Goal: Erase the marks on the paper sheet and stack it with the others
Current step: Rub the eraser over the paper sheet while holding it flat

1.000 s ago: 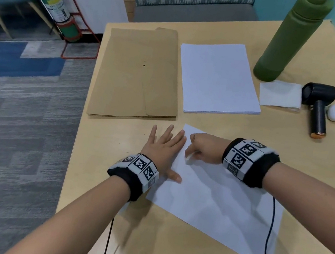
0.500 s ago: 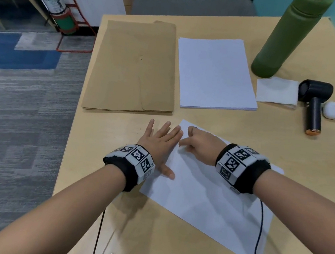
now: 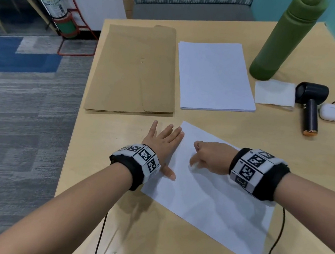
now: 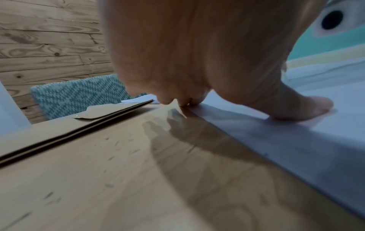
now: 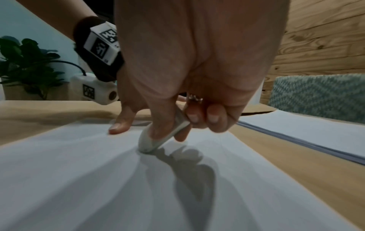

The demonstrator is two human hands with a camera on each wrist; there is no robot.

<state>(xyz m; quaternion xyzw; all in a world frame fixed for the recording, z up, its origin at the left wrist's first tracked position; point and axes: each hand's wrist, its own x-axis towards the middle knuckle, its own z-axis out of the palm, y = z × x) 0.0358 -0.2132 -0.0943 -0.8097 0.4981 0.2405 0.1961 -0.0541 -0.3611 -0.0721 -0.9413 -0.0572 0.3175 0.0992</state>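
Paper sheet (image 3: 206, 197) is pinned by the flat, spread left hand (image 3: 161, 141); an eraser (image 5: 158, 140) is pinched in the right hand (image 3: 211, 158) and rubbed on it; stacking on the pile (image 3: 214, 75) comes next, once clean.

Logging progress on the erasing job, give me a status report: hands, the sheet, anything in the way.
Left hand flat, pinning paper sheet edge. Right hand pinching eraser, tip on sheet. Paper stack beyond, path clear.

Wooden table (image 3: 217, 121) with papers and small items laid on it

A brown envelope (image 3: 135, 70) and paper stack (image 3: 214, 75) are set far; a loose sheet (image 3: 216, 198) near; a green bottle (image 3: 282, 39), napkin (image 3: 274, 92), black fan (image 3: 311, 104) and earbud case (image 3: 332, 112) right.
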